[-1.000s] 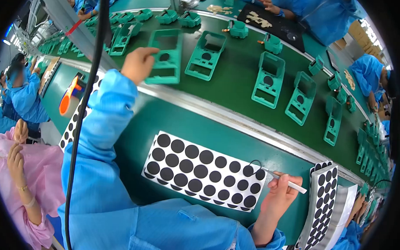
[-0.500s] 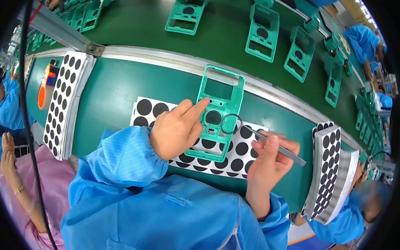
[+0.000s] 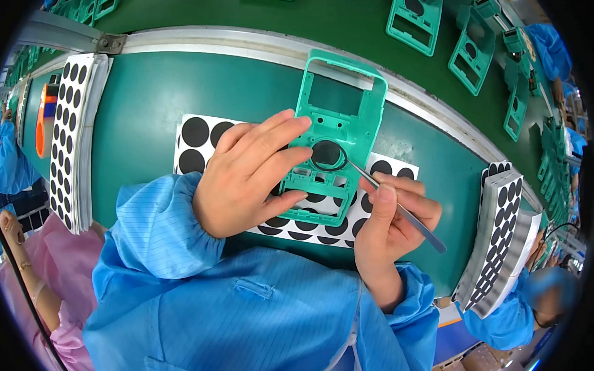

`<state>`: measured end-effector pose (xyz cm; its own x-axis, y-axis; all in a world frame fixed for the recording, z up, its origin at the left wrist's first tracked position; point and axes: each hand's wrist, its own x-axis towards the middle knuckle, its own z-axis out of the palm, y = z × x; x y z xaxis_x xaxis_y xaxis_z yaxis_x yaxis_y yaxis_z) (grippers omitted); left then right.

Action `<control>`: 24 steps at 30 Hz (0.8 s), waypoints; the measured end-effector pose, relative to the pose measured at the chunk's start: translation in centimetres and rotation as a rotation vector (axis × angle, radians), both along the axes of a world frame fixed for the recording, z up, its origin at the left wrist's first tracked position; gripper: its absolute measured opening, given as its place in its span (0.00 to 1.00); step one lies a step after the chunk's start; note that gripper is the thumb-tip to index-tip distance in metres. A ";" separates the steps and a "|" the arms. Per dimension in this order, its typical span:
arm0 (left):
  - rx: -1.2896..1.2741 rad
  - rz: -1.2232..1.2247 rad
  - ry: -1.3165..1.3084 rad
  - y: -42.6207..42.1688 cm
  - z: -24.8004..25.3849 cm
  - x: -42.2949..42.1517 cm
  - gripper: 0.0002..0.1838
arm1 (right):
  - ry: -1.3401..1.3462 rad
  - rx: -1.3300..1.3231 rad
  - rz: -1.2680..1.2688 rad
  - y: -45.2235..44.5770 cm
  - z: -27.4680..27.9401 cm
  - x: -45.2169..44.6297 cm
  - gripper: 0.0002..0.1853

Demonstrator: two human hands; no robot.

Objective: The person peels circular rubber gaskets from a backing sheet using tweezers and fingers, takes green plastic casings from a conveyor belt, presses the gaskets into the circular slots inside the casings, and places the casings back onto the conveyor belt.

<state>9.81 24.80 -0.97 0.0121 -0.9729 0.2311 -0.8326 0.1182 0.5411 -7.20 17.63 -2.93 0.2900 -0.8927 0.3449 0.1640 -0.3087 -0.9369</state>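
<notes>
A green plastic housing with rectangular openings lies on a white sheet of black round stickers. My left hand rests at its left edge, fingers spread and fingertips touching the plastic. In my right hand are metal tweezers, pinched between thumb and fingers. Their tip meets a thin black ring at the housing's round seat. Inside the ring shows a black disc. Whether the ring sits fully down in the seat I cannot tell.
Stacks of sticker sheets stand left and right. An orange-handled tool lies far left. Beyond a metal rail, more green housings lie on a dark green belt. Other people sit on both sides.
The black ring, at the tweezers' tip, has moved left from the seat's right side to around the disc. My left hand's fingers have spread. The view has shifted, and the housing appears larger.
</notes>
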 end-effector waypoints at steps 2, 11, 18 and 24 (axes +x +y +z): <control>0.006 0.004 0.011 0.0 0.0 0.0 0.24 | -0.003 -0.002 -0.005 0.0 0.0 0.1 0.12; 0.035 0.011 0.022 0.1 0.2 0.1 0.21 | -0.020 0.020 0.007 0.1 -0.1 0.4 0.13; 0.049 0.005 -0.004 0.1 0.3 0.1 0.20 | 0.022 -0.009 0.012 0.1 -0.2 0.4 0.13; 0.037 0.006 -0.010 0.1 0.2 0.2 0.19 | 0.020 -0.002 0.020 0.1 -0.3 0.4 0.13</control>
